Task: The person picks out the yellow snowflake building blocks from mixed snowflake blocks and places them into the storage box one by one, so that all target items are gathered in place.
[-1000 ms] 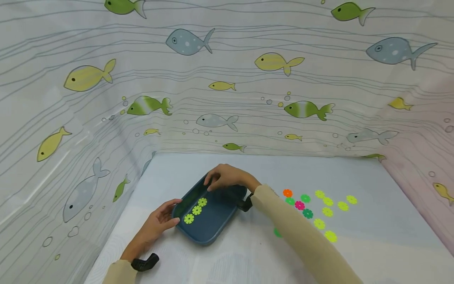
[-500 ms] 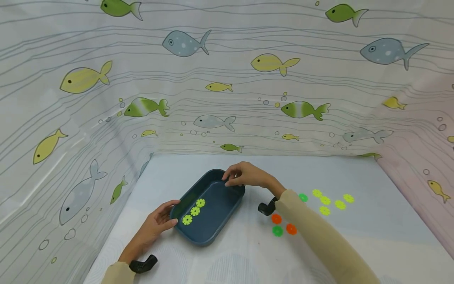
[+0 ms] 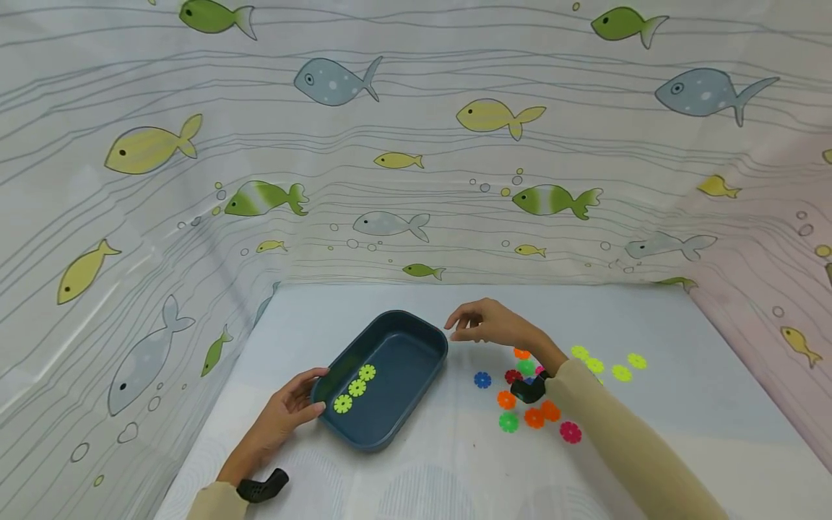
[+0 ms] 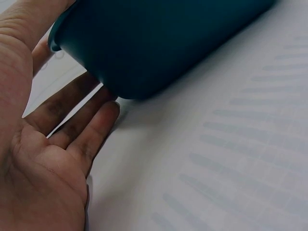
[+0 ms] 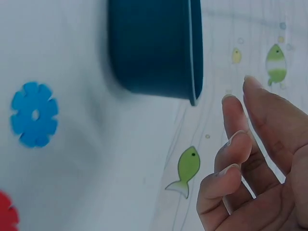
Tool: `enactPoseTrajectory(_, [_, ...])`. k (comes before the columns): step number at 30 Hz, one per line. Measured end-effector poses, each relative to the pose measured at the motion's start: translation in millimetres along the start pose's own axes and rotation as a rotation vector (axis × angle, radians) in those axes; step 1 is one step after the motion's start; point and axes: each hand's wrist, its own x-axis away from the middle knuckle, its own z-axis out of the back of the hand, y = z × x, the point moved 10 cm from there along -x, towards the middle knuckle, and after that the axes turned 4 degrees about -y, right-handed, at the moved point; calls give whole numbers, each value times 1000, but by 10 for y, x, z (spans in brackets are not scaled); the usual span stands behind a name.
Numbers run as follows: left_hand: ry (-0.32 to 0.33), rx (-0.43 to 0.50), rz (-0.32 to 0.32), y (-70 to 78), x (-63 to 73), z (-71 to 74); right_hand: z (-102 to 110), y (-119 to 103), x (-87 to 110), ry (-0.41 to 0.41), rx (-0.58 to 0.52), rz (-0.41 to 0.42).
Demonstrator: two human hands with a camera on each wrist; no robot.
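A dark blue rectangular tub [image 3: 406, 386] sits at an angle on the table, with several yellow notched discs [image 3: 357, 388] in a row inside it. My left hand [image 3: 289, 404] holds the tub's near-left end, thumb at the rim. In the left wrist view, fingers [image 4: 94, 127] of that hand touch the tub's outer wall low down. Just right of the tub's far end, my right hand [image 3: 497, 323] hovers with loosely bent fingers and nothing in them. The right wrist view shows the tub wall [image 5: 149, 48] apart from those fingers, and a blue notched disc [image 5: 34, 114] on the table.
Loose notched discs lie right of the tub: a blue one [image 3: 482, 380], a green one [image 3: 509, 422], a pink one [image 3: 570, 432], several orange. Yellow discs [image 3: 622, 373] lie farther right. My right forearm covers part of the spread. A fish-patterned sheet [image 3: 390, 253] walls in the table.
My right hand has moved out of the tub and to the right, past its rim. More coloured discs show from behind the arm. The left hand stays on the tub.
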Motion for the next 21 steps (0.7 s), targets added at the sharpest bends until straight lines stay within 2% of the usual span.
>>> enactPoseTrajectory(14, [14, -32, 14, -56, -1, 34, 309, 385, 623, 72, 26, -71])
enactPoseTrajectory(21, [13, -35, 13, -49, -10, 32, 466, 649, 978, 125, 42, -122])
